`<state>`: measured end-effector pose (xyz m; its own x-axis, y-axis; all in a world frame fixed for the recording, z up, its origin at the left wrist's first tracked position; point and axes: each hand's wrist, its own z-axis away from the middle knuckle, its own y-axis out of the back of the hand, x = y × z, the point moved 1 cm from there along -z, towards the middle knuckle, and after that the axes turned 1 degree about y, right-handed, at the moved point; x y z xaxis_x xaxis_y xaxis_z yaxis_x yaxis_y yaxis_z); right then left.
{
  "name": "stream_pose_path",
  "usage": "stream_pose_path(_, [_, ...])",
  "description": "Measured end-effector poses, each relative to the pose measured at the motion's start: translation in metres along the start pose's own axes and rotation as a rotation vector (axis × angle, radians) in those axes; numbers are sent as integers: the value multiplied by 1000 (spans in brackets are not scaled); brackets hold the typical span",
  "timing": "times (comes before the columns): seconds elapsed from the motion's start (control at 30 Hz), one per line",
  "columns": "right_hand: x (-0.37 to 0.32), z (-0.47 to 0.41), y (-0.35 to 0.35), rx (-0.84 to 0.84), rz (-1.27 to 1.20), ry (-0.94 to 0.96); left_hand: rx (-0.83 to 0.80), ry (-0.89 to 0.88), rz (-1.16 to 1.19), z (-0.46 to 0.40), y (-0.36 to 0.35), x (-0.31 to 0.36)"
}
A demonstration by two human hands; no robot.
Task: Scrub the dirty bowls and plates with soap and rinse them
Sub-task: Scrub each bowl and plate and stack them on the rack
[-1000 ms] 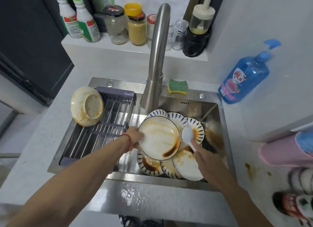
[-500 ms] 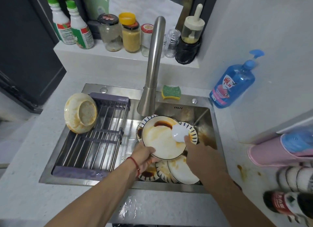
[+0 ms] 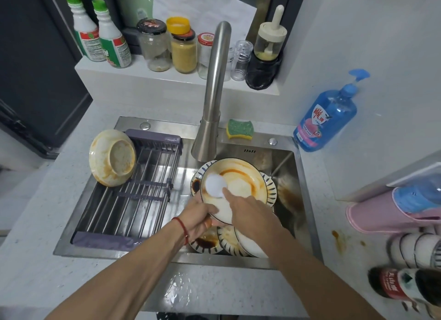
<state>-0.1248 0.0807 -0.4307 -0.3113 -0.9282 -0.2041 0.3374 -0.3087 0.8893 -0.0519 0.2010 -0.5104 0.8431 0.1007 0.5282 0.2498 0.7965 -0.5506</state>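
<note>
Over the steel sink [image 3: 301,200] my left hand [image 3: 199,216] grips the near rim of a white plate [image 3: 243,183] smeared with orange-brown sauce. My right hand [image 3: 248,211] holds a white spoon [image 3: 216,185] by its handle, its bowl lying on the plate's left part. Under the plate lie several dirty blue-patterned plates [image 3: 207,242]. A stained cream bowl [image 3: 112,157] leans upside down on the far left end of the drying rack [image 3: 133,195]. A green-and-yellow sponge [image 3: 239,128] sits on the sink's back rim.
The tall steel faucet [image 3: 213,93] rises just behind the plate. A blue soap pump bottle [image 3: 327,114] stands on the counter at right. Jars and spray bottles [image 3: 102,38] line the back ledge. Pink and dark items [image 3: 405,212] crowd the right counter, beside a sauce stain [image 3: 338,241].
The plate has come down from its tilted pose, and my left hand has shifted from its left edge to its near rim. The spoon has slid from the plate's right side onto its left part.
</note>
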Motion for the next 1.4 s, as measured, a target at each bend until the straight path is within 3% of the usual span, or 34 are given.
stream_pose_path(0.2, [21, -8, 19, 159, 126, -194, -76, 6, 29, 6, -15, -1])
stream_pose_path(0.33, [8, -4, 4, 32, -52, -15, -157, 41, -28, 7, -15, 12])
stream_pose_path(0.5, [16, 10, 15, -120, 10, 143, -249, 69, 47, 14, -10, 28])
stream_pose_path(0.63, [29, 29, 11, -278, -13, 173, -37, 45, -33, 11, -9, 25])
stream_pose_path(0.7, [54, 31, 8, -359, 66, 99, 79, -16, -124, 5, -7, 19])
stream_pose_path(0.8, [86, 18, 0, -276, 121, -73, 105, -73, -235, 8, -16, 11])
stream_pose_path(0.97, [66, 33, -18, -271, 76, -35, 111, -92, -303, 10, -24, 13])
stream_pose_path(1.07, [79, 17, -6, -106, 115, -154, 86, -71, -322, 16, -26, 11])
stream_pose_path(1.23, [48, 11, -6, 114, -226, -97, 25, -29, -352, 14, -25, 8])
stream_pose_path(1.33, [29, 35, -18, 53, -208, 40, 11, -37, -330, 15, -16, 13])
stream_pose_path(1.4, [46, 37, -20, -5, -130, -44, -11, -39, -297, 16, -10, 13])
